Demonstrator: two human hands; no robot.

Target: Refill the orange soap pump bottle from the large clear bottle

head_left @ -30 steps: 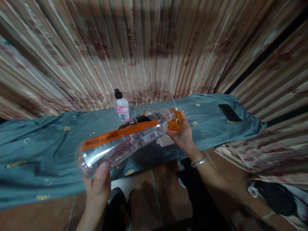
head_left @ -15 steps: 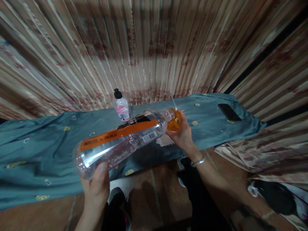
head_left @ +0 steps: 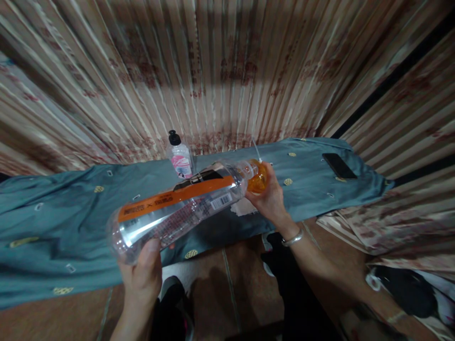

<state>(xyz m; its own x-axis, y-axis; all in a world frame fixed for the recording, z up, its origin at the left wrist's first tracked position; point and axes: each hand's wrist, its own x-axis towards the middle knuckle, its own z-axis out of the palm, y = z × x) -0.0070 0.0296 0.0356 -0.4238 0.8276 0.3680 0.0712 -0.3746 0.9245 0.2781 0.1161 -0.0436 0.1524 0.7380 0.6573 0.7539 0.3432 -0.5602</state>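
Observation:
A large clear plastic bottle (head_left: 177, 210) with an orange and black label lies tilted in front of me, its base low at the left and its neck at the right. My left hand (head_left: 144, 270) is closed around the base end, thumb on the near side. At the neck, my right hand (head_left: 268, 196) is closed on a translucent orange piece (head_left: 259, 179); whether it is a cap or a small container, I cannot tell. A thin white tube (head_left: 256, 148) sticks up beside it. Under the neck lies a pale paper-like scrap (head_left: 243, 207).
A small pump bottle (head_left: 181, 158) with a black top and pink label stands behind the large one. A black phone (head_left: 339, 166) lies at the right on the teal patterned cloth (head_left: 305, 189). Pleated curtains (head_left: 213, 71) hang behind; brown floor tiles (head_left: 209, 293) show below.

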